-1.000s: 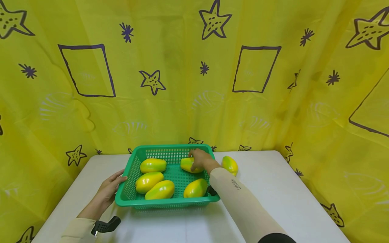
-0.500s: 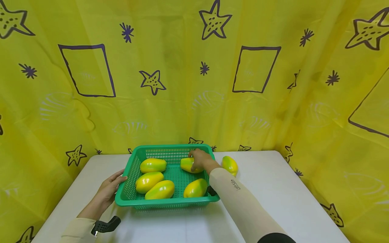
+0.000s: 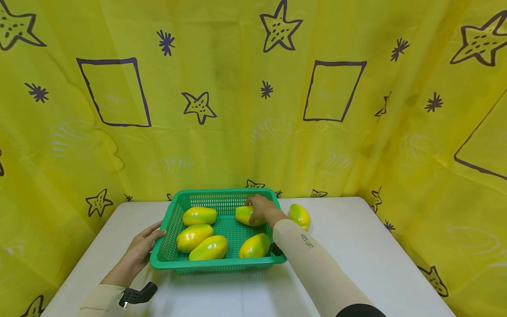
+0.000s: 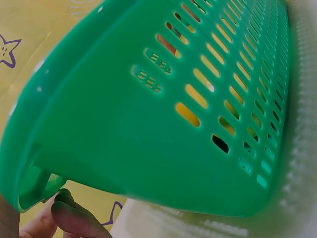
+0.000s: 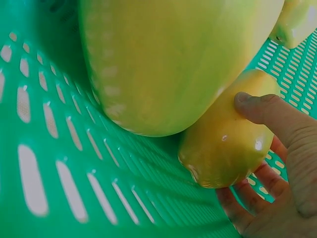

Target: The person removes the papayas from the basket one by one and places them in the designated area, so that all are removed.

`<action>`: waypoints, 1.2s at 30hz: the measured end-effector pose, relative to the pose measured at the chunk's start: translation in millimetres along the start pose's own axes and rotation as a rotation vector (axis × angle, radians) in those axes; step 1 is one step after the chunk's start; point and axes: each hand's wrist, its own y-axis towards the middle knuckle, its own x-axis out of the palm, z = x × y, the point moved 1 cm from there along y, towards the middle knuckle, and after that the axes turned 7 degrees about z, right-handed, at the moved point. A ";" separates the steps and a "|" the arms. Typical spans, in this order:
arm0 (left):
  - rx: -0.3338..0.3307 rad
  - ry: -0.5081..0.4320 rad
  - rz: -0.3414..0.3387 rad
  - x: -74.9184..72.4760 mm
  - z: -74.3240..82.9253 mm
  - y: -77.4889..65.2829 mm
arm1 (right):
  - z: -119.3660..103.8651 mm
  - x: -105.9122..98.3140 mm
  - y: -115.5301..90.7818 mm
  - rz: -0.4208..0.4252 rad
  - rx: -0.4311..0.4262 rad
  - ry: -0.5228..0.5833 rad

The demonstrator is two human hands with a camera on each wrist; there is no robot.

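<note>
A green plastic basket [image 3: 222, 263] stands on the table with several yellow-green papayas inside. My left hand [image 3: 139, 247] grips its left rim, thumb on top; in the left wrist view the fingers [image 4: 79, 218] curl under the rim. Reaching over the right side, my right hand [image 3: 262, 208] holds a papaya [image 3: 243, 214] in the back right corner. In the right wrist view, the thumb lies on one side of that papaya [image 5: 223, 141] and the fingers on the other. Nearer the front right lies another papaya [image 3: 255, 245]. Three more, including one papaya [image 3: 208, 248], sit along the left.
One papaya [image 3: 299, 215] lies on the white table [image 3: 336, 237] to the right of the basket, partly behind the right forearm. A yellow curtain [image 3: 229, 149] with drawn stars hangs close behind the table and along both sides.
</note>
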 end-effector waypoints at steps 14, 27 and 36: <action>0.002 0.005 0.005 0.5 0.9 -0.6 | -0.2 -0.1 0.8 0.001 0.005 0.002; -0.003 0.007 0.006 0.6 0.4 -1.4 | -3.6 -7.1 -4.8 -0.005 -0.023 0.003; -0.009 0.006 0.001 0.3 0.9 -0.6 | -8.7 -14.1 -7.9 -0.015 -0.048 -0.013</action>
